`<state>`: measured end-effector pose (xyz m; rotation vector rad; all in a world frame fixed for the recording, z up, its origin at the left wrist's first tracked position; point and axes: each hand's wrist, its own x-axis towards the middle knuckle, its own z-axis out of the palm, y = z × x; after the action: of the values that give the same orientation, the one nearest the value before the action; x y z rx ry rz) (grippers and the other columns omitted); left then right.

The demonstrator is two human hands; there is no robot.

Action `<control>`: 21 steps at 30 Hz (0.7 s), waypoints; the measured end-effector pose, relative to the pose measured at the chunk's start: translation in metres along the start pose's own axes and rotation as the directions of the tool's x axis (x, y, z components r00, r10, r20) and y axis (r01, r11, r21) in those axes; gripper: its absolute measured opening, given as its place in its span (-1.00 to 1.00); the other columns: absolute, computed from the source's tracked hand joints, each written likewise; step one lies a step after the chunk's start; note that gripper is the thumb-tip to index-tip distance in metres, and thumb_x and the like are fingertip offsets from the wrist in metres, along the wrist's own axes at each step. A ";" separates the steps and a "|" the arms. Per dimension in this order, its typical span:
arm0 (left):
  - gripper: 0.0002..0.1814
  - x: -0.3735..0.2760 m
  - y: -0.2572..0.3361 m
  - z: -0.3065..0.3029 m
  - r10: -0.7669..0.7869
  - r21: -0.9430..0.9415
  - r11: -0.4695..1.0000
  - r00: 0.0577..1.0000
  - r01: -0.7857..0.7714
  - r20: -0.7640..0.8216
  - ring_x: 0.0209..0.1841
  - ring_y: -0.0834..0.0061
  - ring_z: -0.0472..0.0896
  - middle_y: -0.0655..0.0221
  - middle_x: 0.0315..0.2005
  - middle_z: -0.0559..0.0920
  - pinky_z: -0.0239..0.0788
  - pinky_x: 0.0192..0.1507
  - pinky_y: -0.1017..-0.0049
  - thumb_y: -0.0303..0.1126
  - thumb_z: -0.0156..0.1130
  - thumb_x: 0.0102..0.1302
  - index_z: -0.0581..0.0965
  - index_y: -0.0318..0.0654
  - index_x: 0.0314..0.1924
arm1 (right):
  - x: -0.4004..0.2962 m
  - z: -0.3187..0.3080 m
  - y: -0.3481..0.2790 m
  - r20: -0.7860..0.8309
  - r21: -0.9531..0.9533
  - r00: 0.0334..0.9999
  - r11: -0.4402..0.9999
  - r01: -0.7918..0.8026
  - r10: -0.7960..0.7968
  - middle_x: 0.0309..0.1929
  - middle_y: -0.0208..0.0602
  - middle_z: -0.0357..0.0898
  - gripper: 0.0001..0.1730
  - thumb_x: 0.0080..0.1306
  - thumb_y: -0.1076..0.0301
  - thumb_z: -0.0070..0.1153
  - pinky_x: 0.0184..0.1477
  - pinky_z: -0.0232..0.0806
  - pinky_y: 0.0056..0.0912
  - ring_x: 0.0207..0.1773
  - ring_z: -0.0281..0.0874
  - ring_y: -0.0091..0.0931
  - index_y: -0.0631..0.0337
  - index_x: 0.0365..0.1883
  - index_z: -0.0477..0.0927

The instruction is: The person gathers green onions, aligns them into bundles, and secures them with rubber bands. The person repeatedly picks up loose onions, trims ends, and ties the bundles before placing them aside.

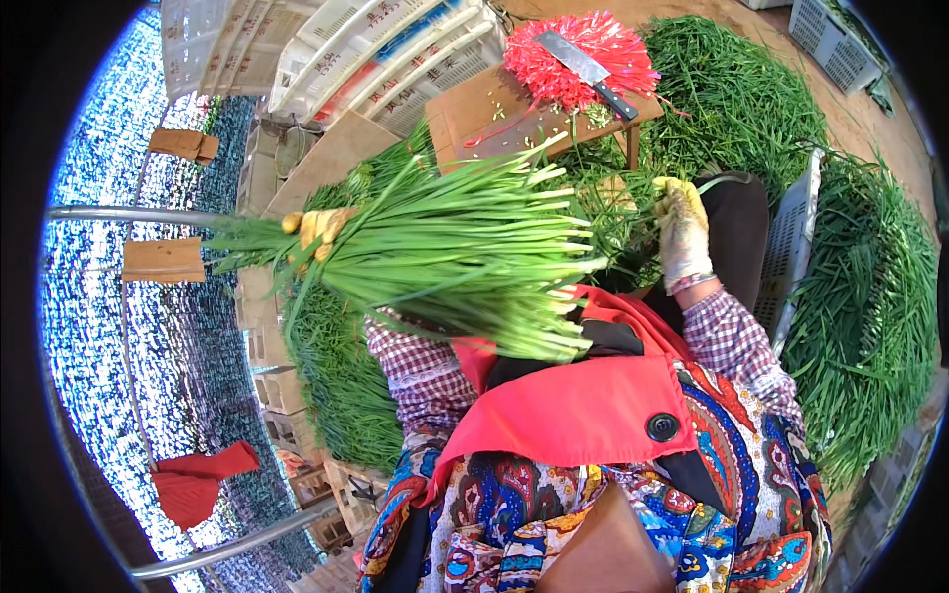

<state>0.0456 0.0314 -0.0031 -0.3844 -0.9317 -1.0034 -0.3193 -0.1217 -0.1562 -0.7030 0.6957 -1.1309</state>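
My left hand [323, 231], in a yellowed glove, grips a large bunch of garlic chives [460, 237] near its leafy end. The pale cut stems fan out to the right, above my lap, and the lower ones are blurred. My right hand [680, 230], in a soiled pale glove, is raised beside my dark-trousered knee [734, 222] with its fingers curled. A thin, light green leaf [723, 180] lies by its fingertips; whether they pinch it I cannot tell. Loose chives [619, 237] lie below, between the two hands.
Ahead stands a low wooden bench [467, 111] with red plastic ties [534, 55] and a cleaver [574, 59] on top. Chive heaps [726, 89] rise at the right, beside a white plastic crate [789, 244]. Stacked crates [385, 59] and a metal rail [141, 215] are at the left.
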 end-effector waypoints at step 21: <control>-0.64 -0.008 0.007 0.004 -0.001 0.187 0.982 0.997 0.016 -0.079 -0.31 0.52 0.56 0.47 -0.41 0.56 0.26 0.10 0.39 -0.26 0.21 0.27 0.47 -0.21 0.02 | -0.018 0.053 -0.022 0.568 -0.496 0.676 0.851 -0.173 0.469 -0.31 -0.54 0.50 -0.64 0.45 0.04 -0.08 -0.23 0.31 -0.55 -0.33 0.40 -0.68 0.13 -0.05 0.50</control>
<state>0.0480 0.0417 -0.0066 -0.1814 -0.9481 -0.9230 -0.2944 -0.1026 -0.1052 -1.2110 0.3912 -0.3163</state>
